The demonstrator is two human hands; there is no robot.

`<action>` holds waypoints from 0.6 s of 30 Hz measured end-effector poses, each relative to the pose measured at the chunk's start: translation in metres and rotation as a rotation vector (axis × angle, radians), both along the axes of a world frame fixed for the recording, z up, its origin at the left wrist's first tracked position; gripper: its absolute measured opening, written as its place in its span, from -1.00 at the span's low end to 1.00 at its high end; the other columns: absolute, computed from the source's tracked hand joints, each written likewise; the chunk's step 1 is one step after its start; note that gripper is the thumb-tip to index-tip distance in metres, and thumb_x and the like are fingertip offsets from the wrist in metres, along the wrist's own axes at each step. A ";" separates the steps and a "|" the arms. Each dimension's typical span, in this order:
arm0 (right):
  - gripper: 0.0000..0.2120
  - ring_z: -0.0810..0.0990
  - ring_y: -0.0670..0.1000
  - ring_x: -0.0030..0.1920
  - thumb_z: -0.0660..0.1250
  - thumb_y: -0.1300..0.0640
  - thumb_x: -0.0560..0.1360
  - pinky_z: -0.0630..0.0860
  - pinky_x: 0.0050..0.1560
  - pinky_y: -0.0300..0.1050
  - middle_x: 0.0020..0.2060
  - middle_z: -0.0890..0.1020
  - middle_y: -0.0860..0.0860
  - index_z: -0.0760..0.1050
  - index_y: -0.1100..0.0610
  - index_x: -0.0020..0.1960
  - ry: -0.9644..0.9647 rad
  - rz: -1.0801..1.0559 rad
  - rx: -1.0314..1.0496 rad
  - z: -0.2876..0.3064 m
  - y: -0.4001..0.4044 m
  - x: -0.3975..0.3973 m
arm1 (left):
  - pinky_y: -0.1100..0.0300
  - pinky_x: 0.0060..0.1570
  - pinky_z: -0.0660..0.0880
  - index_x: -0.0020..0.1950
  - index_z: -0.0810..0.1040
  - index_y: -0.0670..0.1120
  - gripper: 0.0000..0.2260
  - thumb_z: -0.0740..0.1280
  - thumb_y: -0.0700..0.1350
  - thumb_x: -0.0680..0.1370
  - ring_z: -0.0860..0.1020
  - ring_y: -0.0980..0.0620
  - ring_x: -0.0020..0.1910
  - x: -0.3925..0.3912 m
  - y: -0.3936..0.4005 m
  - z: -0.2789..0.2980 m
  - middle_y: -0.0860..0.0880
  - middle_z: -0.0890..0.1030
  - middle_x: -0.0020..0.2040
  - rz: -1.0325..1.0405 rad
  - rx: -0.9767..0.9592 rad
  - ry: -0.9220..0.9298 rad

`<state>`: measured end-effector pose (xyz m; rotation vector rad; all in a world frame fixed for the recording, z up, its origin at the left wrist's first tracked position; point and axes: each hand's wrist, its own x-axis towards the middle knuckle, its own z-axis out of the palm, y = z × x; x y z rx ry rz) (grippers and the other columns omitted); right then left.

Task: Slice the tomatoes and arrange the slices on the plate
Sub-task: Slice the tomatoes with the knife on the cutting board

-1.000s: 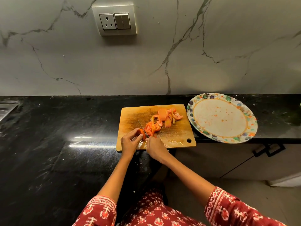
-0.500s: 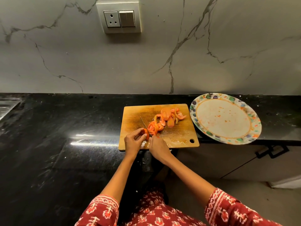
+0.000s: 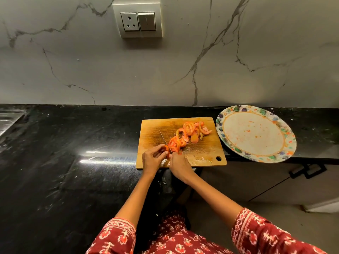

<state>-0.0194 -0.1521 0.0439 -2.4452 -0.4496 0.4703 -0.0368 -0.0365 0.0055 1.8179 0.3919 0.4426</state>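
A wooden cutting board (image 3: 152, 131) lies on the black counter. Several tomato slices (image 3: 190, 131) are spread over its far right part. My left hand (image 3: 153, 158) pinches a small tomato end piece (image 3: 166, 148) at the board's near edge. My right hand (image 3: 178, 166) grips a knife (image 3: 165, 141); its blade points away from me and sits between the end piece and the nearest cut slices (image 3: 176, 143). A floral-rimmed plate (image 3: 255, 133) sits right of the board, with only juice specks on it.
The black stone counter (image 3: 73, 153) stretches left to a metal sink edge (image 3: 9, 120). The plate overhangs the counter's front edge above a cabinet with a black handle (image 3: 308, 170). A marble wall with a socket plate (image 3: 137, 21) rises behind.
The camera view has shifted slightly. Both hands stay at the board's near edge, the left on the tomato end, the right on the knife, with the blade against the tomato.
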 end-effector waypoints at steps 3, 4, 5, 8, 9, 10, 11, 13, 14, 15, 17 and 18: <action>-0.71 0.54 0.21 0.02 0.01 0.12 0.65 0.30 -0.18 -0.07 -0.04 0.53 0.19 0.41 0.29 0.09 -0.002 0.020 -0.031 -0.006 -0.010 -0.010 | 0.42 -0.02 0.51 0.11 0.58 -0.27 -0.69 0.45 -0.35 0.37 0.59 0.33 -0.13 0.001 0.004 -0.002 -0.10 0.63 -0.03 0.012 -0.011 0.005; -0.72 0.54 0.20 0.02 0.01 0.12 0.65 0.29 -0.19 -0.07 -0.07 0.53 0.19 0.41 0.28 0.09 0.010 0.020 -0.037 -0.009 -0.014 -0.013 | 0.41 -0.02 0.51 0.10 0.58 -0.26 -0.69 0.45 -0.35 0.37 0.60 0.32 -0.12 0.001 0.003 -0.002 -0.10 0.63 -0.03 0.010 -0.008 0.008; -0.72 0.54 0.20 0.02 0.00 0.12 0.65 0.30 -0.20 -0.07 -0.07 0.54 0.19 0.40 0.28 0.08 0.016 0.020 -0.042 -0.010 -0.016 -0.015 | 0.41 -0.02 0.51 0.10 0.59 -0.26 -0.69 0.45 -0.35 0.37 0.60 0.29 -0.10 0.001 0.002 -0.002 -0.10 0.63 -0.02 0.015 -0.005 0.003; -0.72 0.54 0.21 0.01 0.00 0.12 0.64 0.30 -0.20 -0.07 -0.03 0.56 0.21 0.41 0.27 0.07 0.010 -0.002 -0.033 -0.009 -0.013 -0.013 | 0.39 -0.01 0.52 0.11 0.58 -0.27 -0.69 0.45 -0.34 0.38 0.61 0.11 -0.03 -0.001 0.000 -0.002 -0.11 0.63 0.01 0.030 0.007 -0.012; -0.72 0.54 0.22 0.02 0.01 0.12 0.64 0.30 -0.19 -0.07 -0.01 0.55 0.22 0.42 0.27 0.07 0.007 -0.008 -0.027 -0.009 -0.010 -0.011 | 0.39 0.00 0.52 0.11 0.58 -0.26 -0.70 0.45 -0.33 0.38 0.61 0.07 -0.01 -0.001 0.000 -0.002 -0.11 0.62 0.02 0.027 0.018 -0.018; -0.72 0.54 0.22 0.02 0.01 0.12 0.64 0.31 -0.18 -0.07 0.00 0.55 0.22 0.42 0.27 0.07 0.012 -0.013 -0.022 -0.008 -0.008 -0.011 | 0.39 0.00 0.52 0.11 0.59 -0.25 -0.70 0.45 -0.33 0.38 0.61 0.06 0.00 0.000 0.000 -0.003 -0.12 0.62 0.02 0.023 0.030 -0.025; -0.70 0.54 0.23 0.03 0.01 0.11 0.64 0.32 -0.16 -0.07 0.01 0.55 0.22 0.43 0.28 0.08 0.017 -0.017 -0.017 -0.007 -0.005 -0.010 | 0.39 0.00 0.52 0.10 0.60 -0.24 -0.71 0.45 -0.33 0.38 0.61 0.06 0.00 -0.001 0.000 -0.003 -0.11 0.62 0.02 0.021 0.044 -0.034; -0.70 0.54 0.23 0.04 0.01 0.10 0.64 0.33 -0.15 -0.07 0.00 0.55 0.22 0.43 0.28 0.08 0.033 -0.020 -0.009 -0.007 -0.003 -0.009 | 0.41 -0.03 0.51 0.09 0.60 -0.23 -0.72 0.45 -0.32 0.38 0.61 0.06 -0.02 -0.001 -0.001 -0.002 -0.10 0.62 0.01 0.034 0.059 -0.044; -0.71 0.54 0.23 0.03 0.02 0.11 0.64 0.33 -0.16 -0.08 -0.01 0.56 0.23 0.44 0.28 0.06 0.044 -0.014 -0.007 -0.007 -0.004 -0.010 | 0.44 -0.05 0.50 0.09 0.60 -0.24 -0.72 0.45 -0.32 0.38 0.60 0.08 -0.03 -0.002 -0.001 -0.001 -0.09 0.62 0.00 0.046 0.059 -0.048; -0.72 0.55 0.23 0.01 0.02 0.13 0.64 0.32 -0.18 -0.08 -0.03 0.57 0.23 0.44 0.27 0.03 0.051 -0.003 -0.008 -0.008 -0.006 -0.012 | 0.46 -0.06 0.49 0.09 0.60 -0.24 -0.72 0.45 -0.33 0.38 0.60 0.09 -0.04 -0.003 -0.001 -0.001 -0.08 0.62 0.00 0.054 0.058 -0.051; -0.75 0.54 0.23 -0.01 0.02 0.15 0.63 0.31 -0.19 -0.08 -0.05 0.57 0.23 0.42 0.25 -0.02 0.073 0.011 -0.021 -0.010 -0.011 -0.017 | 0.46 -0.06 0.49 0.08 0.60 -0.24 -0.71 0.46 -0.33 0.38 0.59 0.12 -0.06 -0.004 0.000 -0.001 -0.07 0.61 -0.01 0.063 0.053 -0.059; -0.75 0.54 0.23 -0.01 0.01 0.14 0.64 0.31 -0.19 -0.08 -0.05 0.57 0.22 0.41 0.23 -0.03 0.082 0.011 -0.025 -0.011 -0.013 -0.020 | 0.45 -0.05 0.50 0.08 0.60 -0.23 -0.71 0.46 -0.33 0.37 0.59 0.13 -0.06 -0.005 0.000 -0.001 -0.07 0.61 -0.02 0.065 0.052 -0.062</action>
